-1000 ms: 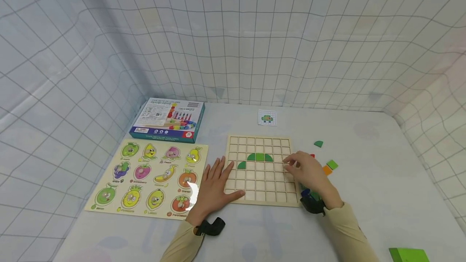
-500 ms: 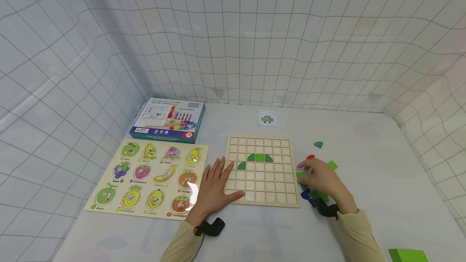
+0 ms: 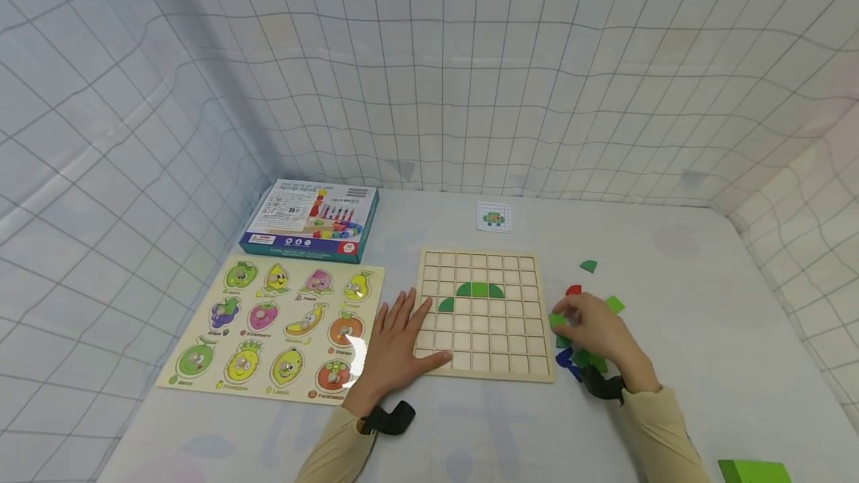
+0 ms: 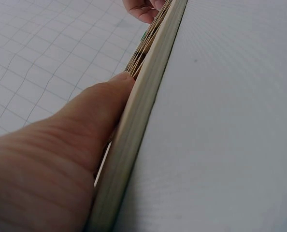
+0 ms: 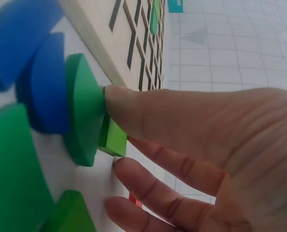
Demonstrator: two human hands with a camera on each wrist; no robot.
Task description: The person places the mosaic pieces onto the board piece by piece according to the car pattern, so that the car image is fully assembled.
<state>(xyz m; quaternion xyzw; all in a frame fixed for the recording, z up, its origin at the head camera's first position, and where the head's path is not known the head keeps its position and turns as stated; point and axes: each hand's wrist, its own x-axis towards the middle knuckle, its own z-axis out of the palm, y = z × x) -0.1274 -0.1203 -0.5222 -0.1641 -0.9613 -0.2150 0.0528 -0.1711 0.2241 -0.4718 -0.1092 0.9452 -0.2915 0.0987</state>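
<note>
Far left: fruit peg puzzle (image 3: 335,300) flat on the counter (image 3: 671,282), bead-toy box (image 3: 310,218) right behind it. Left hand (image 3: 396,345) is flat and spread over the near-left side of the wooden grid board (image 3: 480,341), thumb on the near rim, holding nothing. Board has four pieces in it: lower-left quarter-circle (image 3: 446,305), then one row up left quarter-circle (image 3: 464,290), middle light green square (image 3: 479,290), right quarter-circle (image 3: 496,291). The quarter-circles are all dark green. Pattern card (image 3: 493,218) lies apart beyond the far edge.

Just off the board's right edge: right hand (image 3: 599,325) pinches a loose light green square (image 3: 558,320) between thumb and finger. Nearest it, blue pieces (image 3: 566,358) plus more green ones near the wrist; red piece (image 3: 573,290) at the fingers' far side. Loose quarter-circle (image 3: 588,266), dark green, sits further out. Another light green square (image 3: 615,304) is right of the hand. Near-right corner: green block (image 3: 753,470), cut by frame.
</note>
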